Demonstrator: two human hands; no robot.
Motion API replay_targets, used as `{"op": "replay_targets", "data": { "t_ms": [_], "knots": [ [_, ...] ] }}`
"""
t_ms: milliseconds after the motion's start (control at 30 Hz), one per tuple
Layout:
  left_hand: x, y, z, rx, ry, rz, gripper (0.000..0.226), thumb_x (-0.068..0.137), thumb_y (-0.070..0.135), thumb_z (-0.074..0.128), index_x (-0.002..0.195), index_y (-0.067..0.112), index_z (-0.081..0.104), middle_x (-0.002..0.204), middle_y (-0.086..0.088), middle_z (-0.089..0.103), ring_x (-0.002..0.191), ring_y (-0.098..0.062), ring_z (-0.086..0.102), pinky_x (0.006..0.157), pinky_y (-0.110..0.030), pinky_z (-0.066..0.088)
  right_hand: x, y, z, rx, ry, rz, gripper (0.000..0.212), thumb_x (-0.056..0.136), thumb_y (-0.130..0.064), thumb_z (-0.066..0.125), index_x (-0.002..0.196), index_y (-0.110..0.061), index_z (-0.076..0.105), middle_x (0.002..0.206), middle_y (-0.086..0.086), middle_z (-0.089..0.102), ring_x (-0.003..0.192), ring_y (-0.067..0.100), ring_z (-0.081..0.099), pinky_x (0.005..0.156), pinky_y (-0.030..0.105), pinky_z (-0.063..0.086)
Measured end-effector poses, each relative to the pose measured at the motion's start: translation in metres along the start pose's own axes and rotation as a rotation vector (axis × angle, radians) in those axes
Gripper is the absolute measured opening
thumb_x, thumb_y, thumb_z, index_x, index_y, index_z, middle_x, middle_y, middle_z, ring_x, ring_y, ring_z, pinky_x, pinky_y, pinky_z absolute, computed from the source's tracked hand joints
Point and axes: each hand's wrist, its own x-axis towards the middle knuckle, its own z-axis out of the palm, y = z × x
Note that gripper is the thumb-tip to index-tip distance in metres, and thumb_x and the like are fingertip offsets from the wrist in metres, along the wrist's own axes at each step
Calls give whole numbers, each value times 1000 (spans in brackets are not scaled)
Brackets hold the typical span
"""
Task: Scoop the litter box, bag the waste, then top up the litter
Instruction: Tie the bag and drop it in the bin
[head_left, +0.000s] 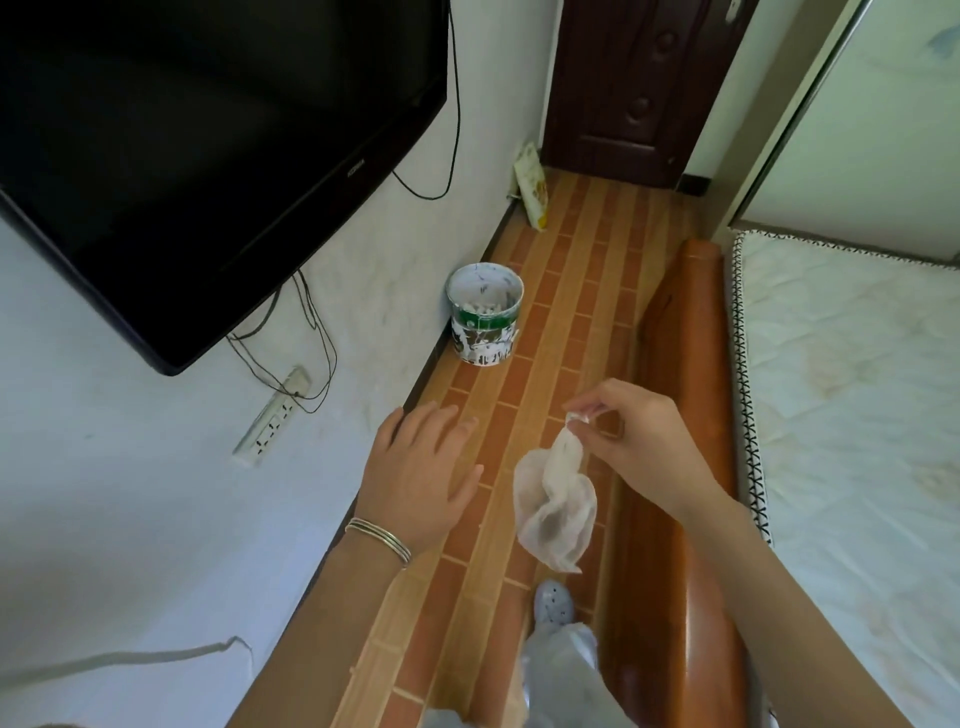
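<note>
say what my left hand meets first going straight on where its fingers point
Likely the paint-splashed bucket by the wall; the left hand aims at it, though depth is unclear.

bag (553, 499) | thin, white, translucent | neck twisted | hanging mid-air

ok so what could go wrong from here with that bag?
1. The right hand only pinches the white bag at its twisted top, and the left hand is open beside it, not under it. A slip would likely drop it on the tiled floor.
2. The bag looks translucent and flimsy, so it may tear.
3. The aisle is narrow, and the bucket standing by the wall ahead could be kicked.
</note>
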Motion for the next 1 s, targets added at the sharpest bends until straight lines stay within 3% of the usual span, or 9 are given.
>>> {"op": "replay_targets", "data": {
  "t_ms": [233, 367, 500, 667, 900, 1000],
  "knots": [
    [95, 12, 19, 9, -2, -48, 46, 82, 44, 38, 114, 21, 63, 117, -2, 63, 112, -24, 57, 100, -40, 27, 90, 66, -27, -54, -63, -81, 14, 79, -14, 71, 92, -17, 68, 84, -11, 64, 77, 1, 59, 71, 28, 53],
    [157, 22, 23, 15, 13, -88, 47, 84, 43, 36, 115, 20, 62, 119, -3, 62, 113, -25, 57, 101, -45, 37, 148, 103, -46, -47, -76, -133, 13, 78, -12, 71, 90, -16, 67, 83, -8, 64, 76, 4, 59, 68, 27, 53],
    [206, 32, 33, 39, 7, -95, 48, 84, 42, 36, 119, 20, 60, 122, -5, 61, 114, -27, 56, 101, -46, 32, 191, 141, -60, -22, -91, -140, 15, 78, -11, 70, 91, -17, 67, 81, -11, 61, 77, 7, 60, 70, 26, 51],
    [250, 39, 46, 67, -15, -73, 48, 84, 43, 36, 116, 18, 63, 118, -6, 63, 111, -28, 59, 97, -49, 42, 235, 184, -72, -63, -113, -170, 15, 78, -10, 70, 91, -15, 67, 82, -6, 64, 77, 9, 60, 69, 31, 53],
    [317, 34, 76, 86, -56, -54, 48, 84, 43, 35, 114, 18, 64, 118, -3, 62, 112, -24, 55, 100, -44, 35, 281, 231, -72, -35, -137, -153, 11, 80, -13, 69, 90, -17, 67, 83, -8, 65, 77, 7, 61, 68, 33, 54],
    [352, 28, 86, 89, -56, -48, 49, 84, 44, 34, 114, 20, 64, 115, -1, 64, 110, -24, 58, 96, -43, 41, 306, 249, -69, -37, -147, -148, 9, 80, -15, 69, 89, -19, 67, 81, -12, 63, 76, 4, 61, 67, 31, 54]
  ]
}}
